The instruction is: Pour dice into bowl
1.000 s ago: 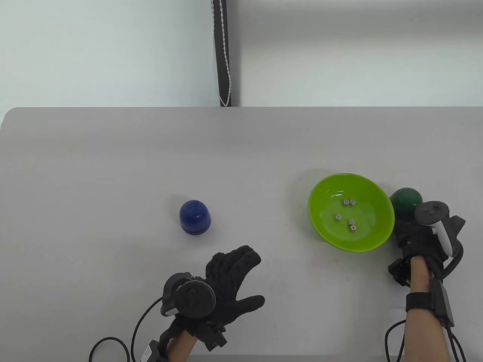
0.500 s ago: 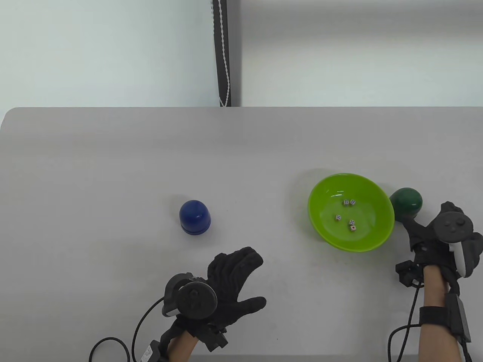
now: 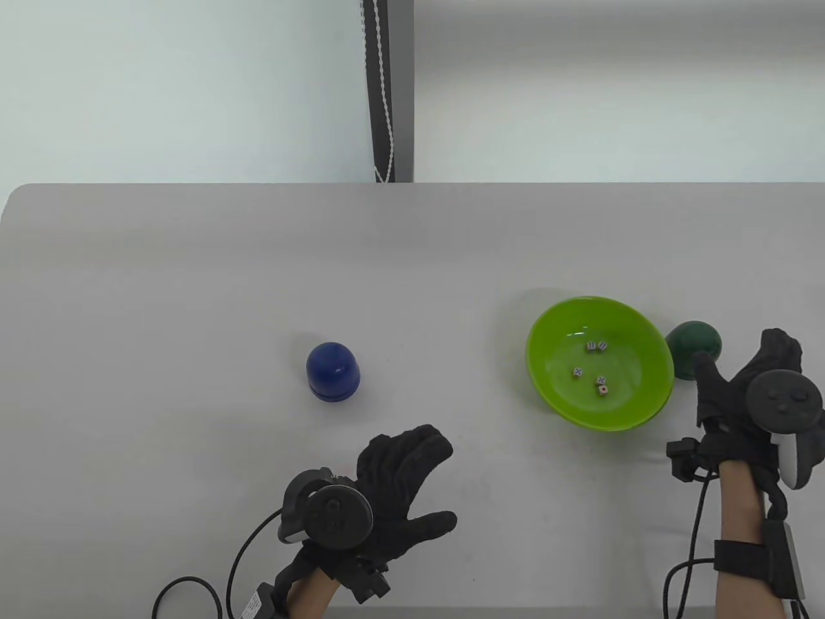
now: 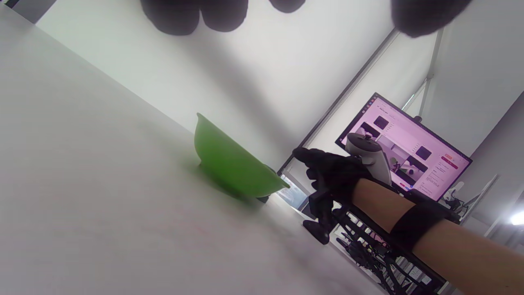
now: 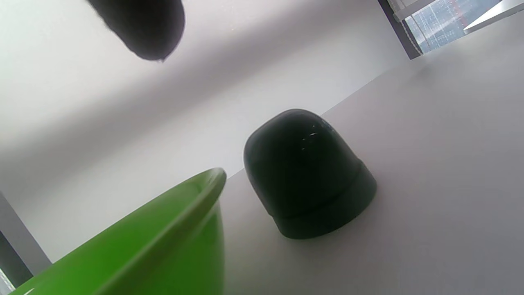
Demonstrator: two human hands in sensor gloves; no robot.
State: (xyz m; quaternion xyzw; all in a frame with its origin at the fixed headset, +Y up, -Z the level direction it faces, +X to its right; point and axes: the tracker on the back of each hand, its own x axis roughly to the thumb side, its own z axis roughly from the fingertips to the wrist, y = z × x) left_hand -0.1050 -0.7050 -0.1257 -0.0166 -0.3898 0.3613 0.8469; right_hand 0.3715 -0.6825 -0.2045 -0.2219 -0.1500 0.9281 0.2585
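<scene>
A lime green bowl (image 3: pixel 635 406) sits at the right of the table with several white dice (image 3: pixel 596 364) in it. It also shows in the left wrist view (image 4: pixel 229 164) and the right wrist view (image 5: pixel 163 241). A dark green dome cup (image 3: pixel 693 348) stands mouth down just right of the bowl, seen close in the right wrist view (image 5: pixel 305 172). A blue dome cup (image 3: pixel 332 371) stands mouth down left of centre. My right hand (image 3: pixel 741 377) is open and empty, just right of the green cup. My left hand (image 3: pixel 412 477) is open and empty, below the blue cup.
The grey table (image 3: pixel 193 271) has a rounded far left corner. A dark post with a white cord (image 3: pixel 383 90) stands behind it. Cables (image 3: pixel 193 590) trail from both wrists at the front edge. A monitor (image 4: pixel 403 149) shows in the left wrist view.
My right hand has let go of the green cup, which stands on the table, and has drawn back to the right with fingers spread. My left hand has barely moved.
</scene>
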